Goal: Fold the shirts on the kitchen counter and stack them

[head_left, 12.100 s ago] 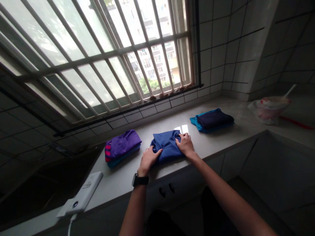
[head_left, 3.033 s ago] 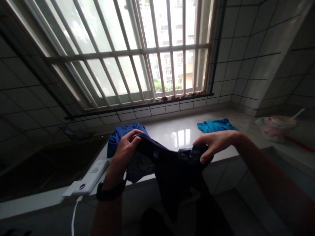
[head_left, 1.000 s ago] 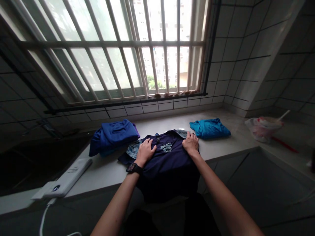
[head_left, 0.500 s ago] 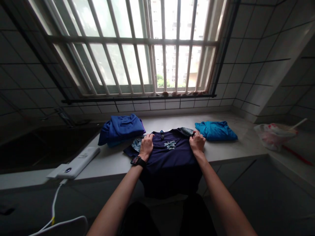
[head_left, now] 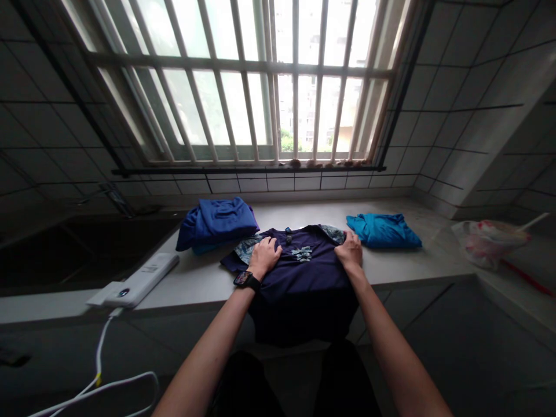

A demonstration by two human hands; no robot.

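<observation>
A dark navy shirt point(head_left: 304, 284) with patterned shoulders and a small bow-like trim below the neckline lies on the white counter, its lower part hanging over the front edge. My left hand point(head_left: 264, 256), a black watch on its wrist, rests on the shirt's left shoulder area with the fingers stretched out. On the opposite shoulder my right hand point(head_left: 350, 251) is closed, gripping the edge of the shirt's fabric. To the left sits a stack of folded blue clothes point(head_left: 219, 223). A folded teal garment point(head_left: 384, 230) lies just right of my right hand.
A white power bank point(head_left: 143, 281) with a cable lies at the counter's front edge, beside a dark sink point(head_left: 87, 249). At the far right a plastic bag point(head_left: 486, 240) stands on the counter point(head_left: 438, 249). Behind is a barred window point(head_left: 260, 66).
My left hand has shifted slightly right and its fingers have loosened and spread over the fabric. My right hand keeps its grip. The view has tilted a little.
</observation>
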